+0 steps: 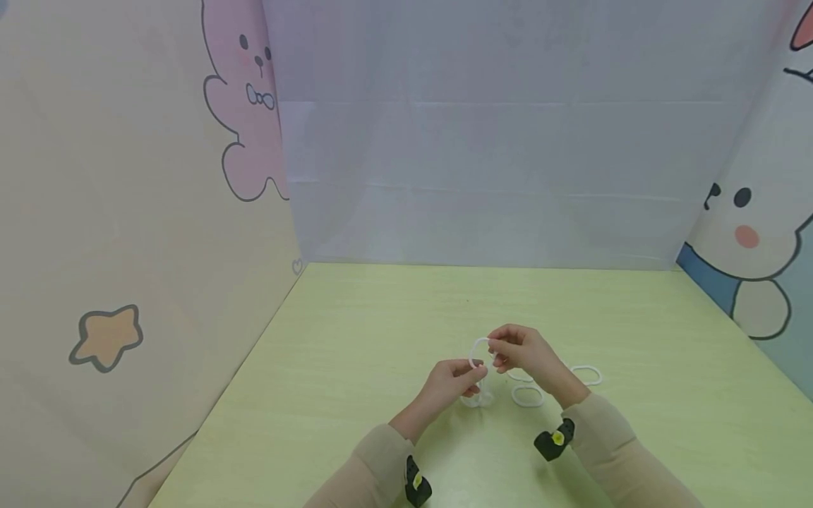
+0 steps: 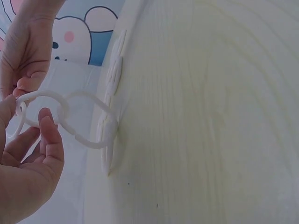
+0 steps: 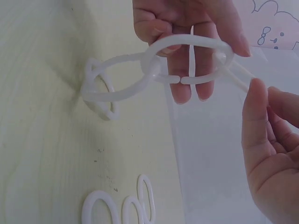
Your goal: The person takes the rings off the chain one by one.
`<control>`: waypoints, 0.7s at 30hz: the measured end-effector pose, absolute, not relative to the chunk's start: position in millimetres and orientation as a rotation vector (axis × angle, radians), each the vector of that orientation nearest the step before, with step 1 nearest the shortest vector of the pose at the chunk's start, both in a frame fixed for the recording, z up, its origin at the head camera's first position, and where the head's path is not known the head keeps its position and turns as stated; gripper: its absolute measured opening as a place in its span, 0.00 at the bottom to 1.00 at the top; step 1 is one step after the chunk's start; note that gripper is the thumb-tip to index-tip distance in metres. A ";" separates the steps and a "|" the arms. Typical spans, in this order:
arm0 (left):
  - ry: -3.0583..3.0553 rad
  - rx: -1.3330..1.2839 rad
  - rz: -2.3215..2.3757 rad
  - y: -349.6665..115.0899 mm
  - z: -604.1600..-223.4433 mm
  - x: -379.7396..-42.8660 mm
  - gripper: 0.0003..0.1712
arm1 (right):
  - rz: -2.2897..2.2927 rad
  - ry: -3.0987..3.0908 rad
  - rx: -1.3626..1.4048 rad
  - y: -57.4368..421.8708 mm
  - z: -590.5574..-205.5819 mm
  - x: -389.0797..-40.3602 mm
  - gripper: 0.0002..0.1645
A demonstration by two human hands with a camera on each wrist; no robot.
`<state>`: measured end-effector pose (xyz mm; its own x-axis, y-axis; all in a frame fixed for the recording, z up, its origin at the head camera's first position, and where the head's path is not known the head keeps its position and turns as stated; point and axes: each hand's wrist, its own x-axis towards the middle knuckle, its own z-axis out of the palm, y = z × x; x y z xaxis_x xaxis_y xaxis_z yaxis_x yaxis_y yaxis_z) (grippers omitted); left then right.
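Note:
A short chain of white plastic chain links hangs between both hands, close over the table. My left hand (image 1: 447,384) holds the middle link (image 3: 187,39), thumb on one side and fingers behind it; a small split shows in that link's side. My right hand (image 1: 527,356) pinches another white link (image 1: 480,340) by its end, and this one passes through the middle link. Below the left hand, a lower link (image 2: 88,142) hangs from the middle one, and the chain's bottom link (image 3: 112,91) meets the tabletop.
Several loose white links lie on the table right of the chain, among them a near link (image 1: 527,405) and a farther link (image 1: 597,374) beside the right wrist. The pale green table (image 1: 356,317) runs back to a white sheet (image 1: 495,155), with cartoon-printed walls at both sides.

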<state>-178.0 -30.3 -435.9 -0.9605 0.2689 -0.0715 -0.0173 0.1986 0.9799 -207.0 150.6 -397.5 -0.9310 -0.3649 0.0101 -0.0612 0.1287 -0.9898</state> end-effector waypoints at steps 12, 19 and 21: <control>2.221 0.283 1.785 -31.1 -439.1 -179.4 0.22 | -1.928 2.147 -0.423 151.3 -399.0 -206.9 0.15; 2.184 0.300 1.856 -31.2 -438.1 -178.9 0.19 | -1.937 2.148 -0.390 151.7 -401.0 -207.5 0.18; 2.177 0.294 1.877 -31.3 -438.0 -178.6 0.18 | -1.938 2.149 -0.379 151.6 -401.9 -207.7 0.18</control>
